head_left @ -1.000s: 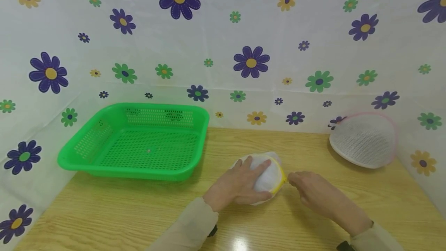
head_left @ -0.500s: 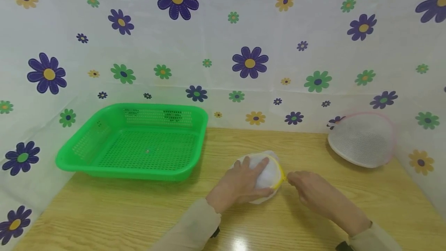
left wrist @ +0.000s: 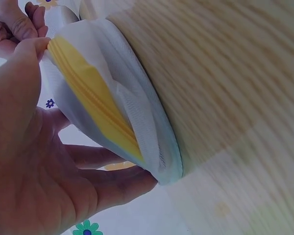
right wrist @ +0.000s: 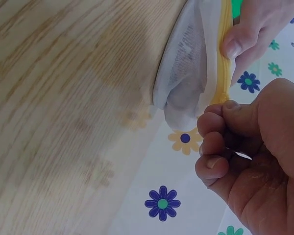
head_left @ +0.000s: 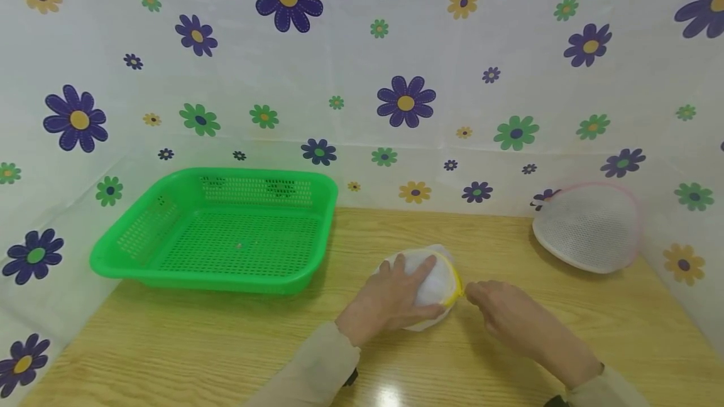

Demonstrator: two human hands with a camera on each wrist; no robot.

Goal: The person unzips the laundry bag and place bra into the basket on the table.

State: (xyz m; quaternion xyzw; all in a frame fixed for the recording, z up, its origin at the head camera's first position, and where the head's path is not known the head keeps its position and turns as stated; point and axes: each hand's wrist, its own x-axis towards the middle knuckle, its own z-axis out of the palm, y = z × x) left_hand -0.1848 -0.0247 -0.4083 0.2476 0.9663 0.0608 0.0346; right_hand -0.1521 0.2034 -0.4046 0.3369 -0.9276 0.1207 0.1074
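A small round white mesh laundry bag [head_left: 432,287] with a yellow zipper [left wrist: 90,90] stands on the wooden table in front of me. My left hand [head_left: 390,300] lies spread over its top and holds it; in the left wrist view the thumb sits at one end of the yellow band and the fingers reach the far side. At the bag's right edge, my right hand [right wrist: 250,142] pinches the end of the zipper between thumb and forefinger, its other fingers curled. The zipper pull itself is hidden by those fingertips.
A green perforated plastic basket [head_left: 226,281] stands at the left. Toward the back right, a white mesh bag [head_left: 591,228] with a pink edge leans near the flower-printed sheet [head_left: 362,61] that hangs around the table [head_left: 226,344].
Both hands keep their places on the bag and zipper. The view has shifted slightly; the bag and left hand have barely moved.
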